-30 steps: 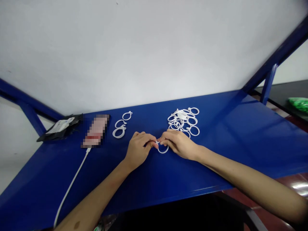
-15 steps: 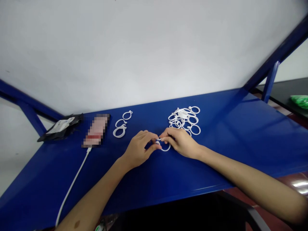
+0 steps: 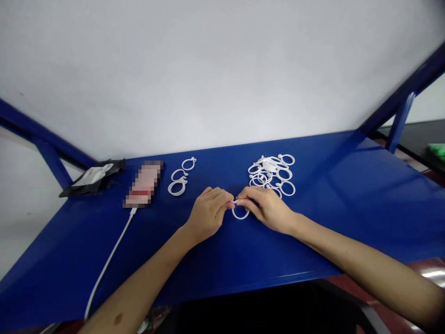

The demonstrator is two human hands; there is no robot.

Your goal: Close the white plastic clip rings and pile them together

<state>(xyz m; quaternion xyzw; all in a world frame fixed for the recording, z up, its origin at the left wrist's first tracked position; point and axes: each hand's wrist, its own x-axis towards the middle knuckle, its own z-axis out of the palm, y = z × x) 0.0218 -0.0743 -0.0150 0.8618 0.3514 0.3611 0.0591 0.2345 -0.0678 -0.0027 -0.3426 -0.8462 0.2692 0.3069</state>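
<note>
Between my two hands is a white plastic ring [image 3: 241,218], its lower curve showing above the blue tabletop. My left hand [image 3: 209,211] pinches the ring's upper left side between thumb and fingers. My right hand [image 3: 269,206] pinches its upper right side, and the fingertips of both hands nearly meet. The fingers hide the top of the ring. Just beyond my right hand lies a heap of similar white rings with small knobs [image 3: 269,171]. Farther left, a few more white rings [image 3: 176,188] lie in a short column.
A blurred-out phone-like object [image 3: 142,185] lies on the blue table [image 3: 278,260] at the left, with a white cable [image 3: 111,260] plugged into it. Beside it is a black plastic package [image 3: 93,178] with a white label. A white wall [image 3: 222,79] rises behind, with blue braces at both sides.
My left thumb and fingers have closed together on the ring, where a gap showed before. The ring now hangs rounder between my hands. The whole view has shifted slightly.
</note>
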